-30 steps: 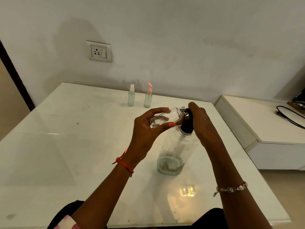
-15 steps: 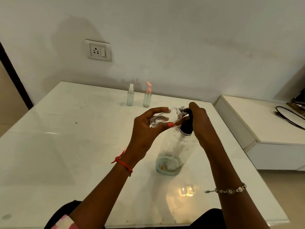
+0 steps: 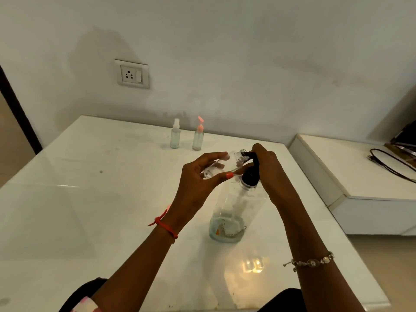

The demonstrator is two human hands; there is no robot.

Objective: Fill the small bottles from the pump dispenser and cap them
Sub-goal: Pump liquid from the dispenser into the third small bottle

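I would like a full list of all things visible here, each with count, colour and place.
pump dispenser: one, clear with black pump, standing mid-table.
small bottle: one, clear, tilted, mouth at the pump spout.
white-capped bottle: one, pale green, table's far edge.
pink-capped bottle: one, pale green, beside it.
table: one, glossy white.
wall socket: one, white, wall behind.
side unit: one, white, right of table.
cable: one, black, on side unit.
left hand: one, holds small bottle.
right hand: one, grips pump head.
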